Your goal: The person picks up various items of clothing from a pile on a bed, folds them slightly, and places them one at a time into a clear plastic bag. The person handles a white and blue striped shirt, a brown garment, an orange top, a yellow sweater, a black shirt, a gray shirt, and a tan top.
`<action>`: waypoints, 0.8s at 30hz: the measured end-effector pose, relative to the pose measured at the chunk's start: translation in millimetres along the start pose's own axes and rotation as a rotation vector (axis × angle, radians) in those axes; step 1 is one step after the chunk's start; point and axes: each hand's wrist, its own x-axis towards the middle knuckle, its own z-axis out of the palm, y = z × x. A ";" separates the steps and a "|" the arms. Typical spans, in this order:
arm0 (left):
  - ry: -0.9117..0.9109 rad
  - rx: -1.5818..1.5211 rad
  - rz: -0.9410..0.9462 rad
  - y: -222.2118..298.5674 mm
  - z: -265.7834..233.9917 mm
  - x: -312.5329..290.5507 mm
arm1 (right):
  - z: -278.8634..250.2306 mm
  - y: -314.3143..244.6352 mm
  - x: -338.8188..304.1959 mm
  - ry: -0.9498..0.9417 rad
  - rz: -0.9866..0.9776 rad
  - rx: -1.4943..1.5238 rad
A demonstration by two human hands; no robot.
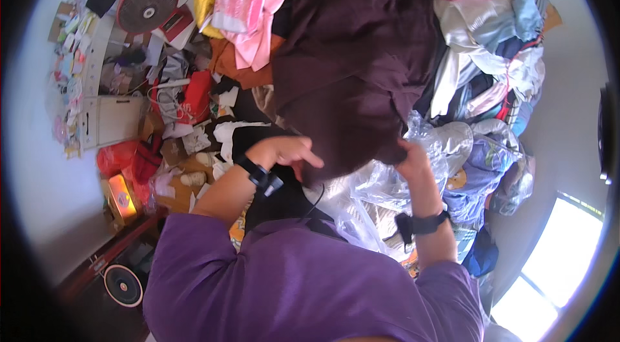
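A large dark plum-brown cloth (352,58) lies spread before me, its far part resting on the heap and its near edge lifted toward my body. Its kind of garment does not show clearly. At the near left corner, my left hand (289,151) grips the cloth, one finger stretched out over it and the others curled partly out of sight. My right hand (412,160) pinches the near right edge between thumb and fingers. Both wrists wear black straps. Below the right hand lies crumpled clear plastic (374,184).
Piled clothes (478,38) rise on the right, beside a plastic-wrapped blue bundle (475,174). Pink folded fabric with a pink-and-white package (242,0) sits at the far left of the cloth. A red-rimmed fan (148,5), red bags (194,96) and clutter fill the left side.
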 end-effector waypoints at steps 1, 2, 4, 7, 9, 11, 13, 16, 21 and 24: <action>0.117 0.094 0.240 24.5 -5.8 -13.2 | 2.9 -16.5 6.4 -0.087 -0.141 -0.109; 0.115 -0.205 0.564 47.6 -9.8 -20.4 | -5.3 -42.5 27.0 -0.270 -0.204 0.108; 0.307 -0.603 0.794 116.1 21.2 -55.4 | 19.6 -87.5 45.3 -0.168 -0.303 0.314; 0.241 -0.755 0.931 104.8 -38.7 -23.0 | 11.6 -102.0 72.7 0.213 -0.420 0.081; 0.521 -0.747 0.826 72.2 -74.3 0.4 | -29.0 -89.7 99.6 0.211 -0.199 -0.269; 0.669 -0.735 0.627 21.4 -111.2 8.8 | -35.5 -62.2 94.2 0.395 -0.025 -0.678; 0.863 -0.667 0.501 -15.9 -138.0 34.0 | -112.7 -41.5 136.2 0.330 -0.195 -1.305; 0.968 -0.723 0.468 -34.8 -146.7 52.3 | -132.3 -31.1 166.1 0.315 -0.099 -1.296; 0.821 -0.935 0.589 -2.9 -147.5 58.0 | -42.7 -38.6 151.8 0.480 -0.116 -0.169; 1.063 -0.697 0.501 2.4 -144.6 54.3 | -35.7 -44.0 161.0 0.435 -0.141 0.123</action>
